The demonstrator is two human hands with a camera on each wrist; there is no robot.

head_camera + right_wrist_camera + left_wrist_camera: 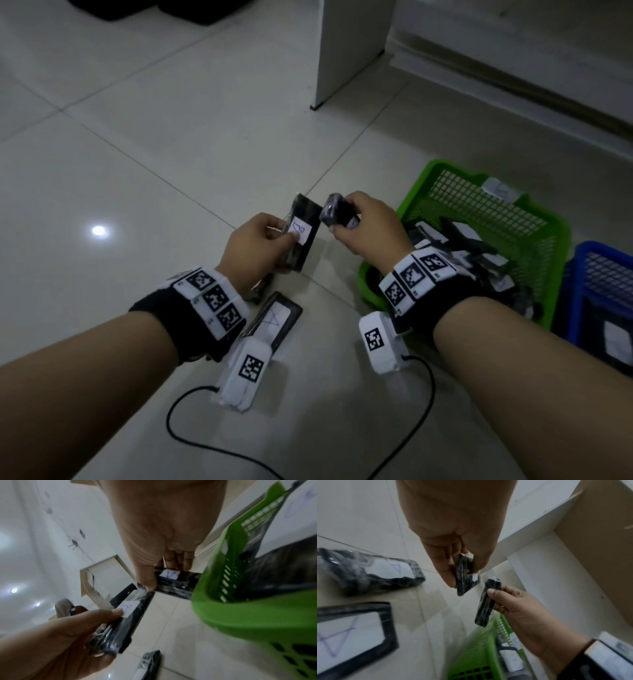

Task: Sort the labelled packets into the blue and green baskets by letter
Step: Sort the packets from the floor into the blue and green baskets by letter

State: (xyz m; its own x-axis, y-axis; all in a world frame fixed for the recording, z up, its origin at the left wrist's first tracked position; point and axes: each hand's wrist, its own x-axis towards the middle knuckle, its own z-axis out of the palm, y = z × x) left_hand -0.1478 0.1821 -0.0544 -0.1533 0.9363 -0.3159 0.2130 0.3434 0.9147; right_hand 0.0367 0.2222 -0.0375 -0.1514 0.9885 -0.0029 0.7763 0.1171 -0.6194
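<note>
My left hand (286, 234) pinches a black packet labelled B (305, 209), thumb on its white label, held upright above the floor. Just right of it, my right hand (339, 224) grips another black packet (333, 206); the right wrist view shows an A on that packet's label (169, 574). The two packets nearly touch at their tops. The green basket (416, 192) stands at the right with several labelled packets inside. The blue basket (596, 248) is at the far right edge, a white label showing inside. On the floor below my left wrist lies a packet labelled A (274, 322).
Another black packet (261, 289) lies half hidden under my left hand. A white furniture panel (346, 51) stands on the tiled floor behind. Black cables (178, 431) trail from the wrist cameras across the near floor.
</note>
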